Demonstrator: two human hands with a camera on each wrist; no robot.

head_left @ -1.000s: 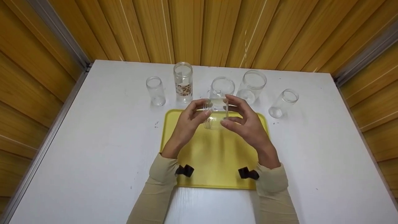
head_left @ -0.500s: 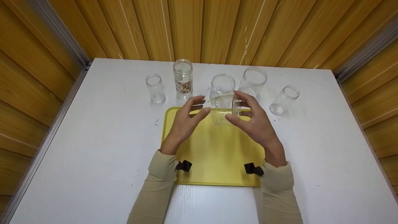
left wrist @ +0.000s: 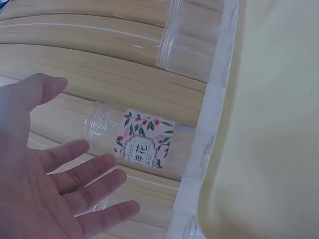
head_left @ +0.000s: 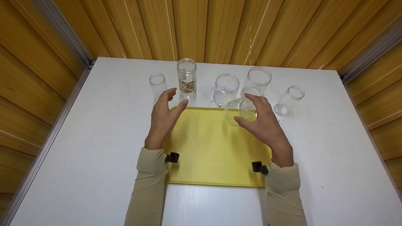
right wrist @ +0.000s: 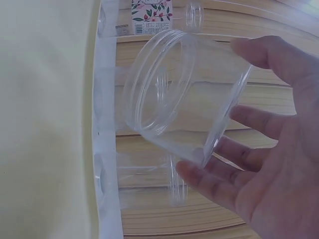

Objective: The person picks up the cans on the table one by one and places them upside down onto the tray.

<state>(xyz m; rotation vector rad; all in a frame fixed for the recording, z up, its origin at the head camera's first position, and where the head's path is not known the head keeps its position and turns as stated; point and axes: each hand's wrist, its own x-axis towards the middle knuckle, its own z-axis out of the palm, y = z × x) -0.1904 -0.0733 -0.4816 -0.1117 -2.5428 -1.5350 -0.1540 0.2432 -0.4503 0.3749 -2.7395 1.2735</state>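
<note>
Head view: the right hand (head_left: 265,122) grasps a clear jar (head_left: 233,113) near its base end, thumb on the near side, fingers beyond. The jar is tipped over on its side, mouth toward the left, and appears raised above the rear part of the yellow tray (head_left: 216,150). The left hand (head_left: 164,113) is well apart from it, holding nothing. On the table (head_left: 94,141) behind the tray, left to right: slim jar (head_left: 157,80), labelled jar (head_left: 187,86), first wide jar (head_left: 225,91), second wide jar (head_left: 259,78), narrow jar (head_left: 289,100). All five stand upright; no lids visible on them.

Left wrist view: fingers and thumb spread, palm free. The labelled jar, with a floral label, is beyond the fingers.

Right wrist view: thumb and fingers brace the base end of the held jar; its threaded mouth is uncovered.

Progress (judged): jar picked up and in one hand's grip, left hand free. Not yet done: setting it down. Whether its inspection or handling is complete, cannot tell.
</note>
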